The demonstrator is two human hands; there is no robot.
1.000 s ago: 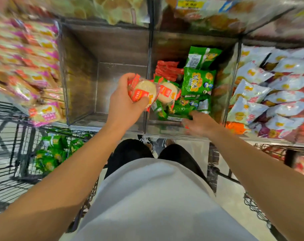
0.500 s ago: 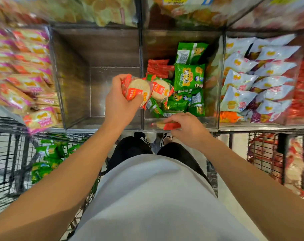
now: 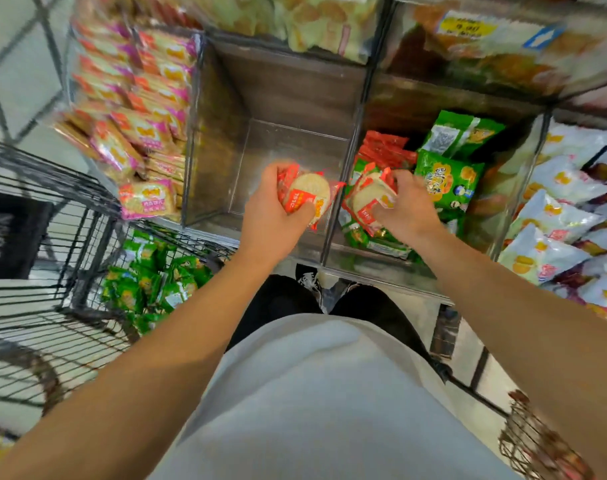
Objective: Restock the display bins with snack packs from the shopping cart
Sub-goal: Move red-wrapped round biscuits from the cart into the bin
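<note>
My left hand (image 3: 271, 216) is curled around a small bunch of red-wrapped round cracker packs (image 3: 307, 195), thumb pressed across the front of the wrapper, and it holds them over the front edge of the clear bin (image 3: 219, 140) at about 12 o'clock from my body. My right hand (image 3: 407, 206) sits at roughly 1 o'clock, inside the neighbouring bin (image 3: 513, 188), with its fingers closed on another red cracker pack (image 3: 368, 199) that stands tilted on edge. Around that pack lie green snack bags (image 3: 449, 178), one just behind my knuckles and more toward the back wall, with a stack of red packets (image 3: 385, 150) at the bin's far left corner. At 3 o'clock a further bin is heaped with white snack bags (image 3: 565, 209). At 10 o'clock, pink-and-orange biscuit packs (image 3: 139, 133) crowd the bin left of the one under my left hand. The wire shopping cart (image 3: 63, 258) stands at 9 o'clock beside my leg, and more green packs (image 3: 153, 282) lie in its basket, well apart from both hands.
</note>
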